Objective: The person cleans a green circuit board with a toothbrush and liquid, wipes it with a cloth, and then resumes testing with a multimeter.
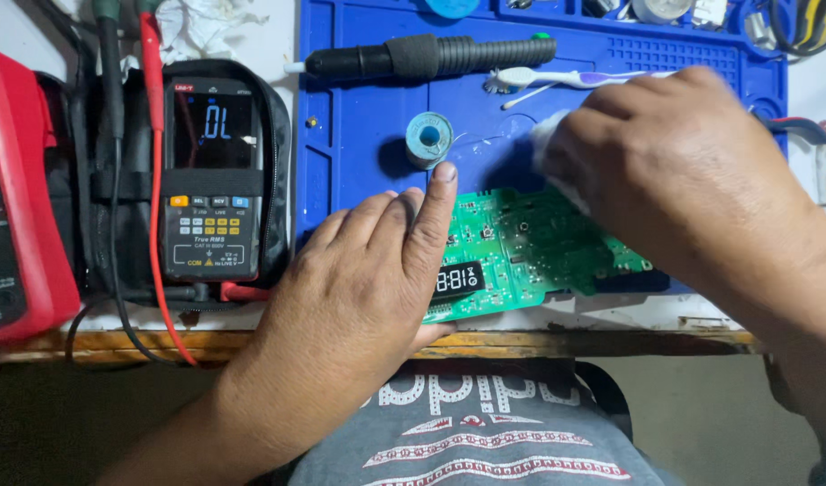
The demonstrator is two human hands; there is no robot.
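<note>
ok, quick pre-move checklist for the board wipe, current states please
1. Green circuit board pinned: ok, left hand lies flat on its left end.
2. White wipe in hand: ok, right hand presses it at the board's upper edge.
3. Board fully on blue work mat: not ok, near edge overhangs onto the bench.
4. Solder spool clear of board: ok, standing just behind it.
5. Brush within reach: ok, lying behind the right hand.
6. Board clean under the wipe: cannot tell, hidden.
</note>
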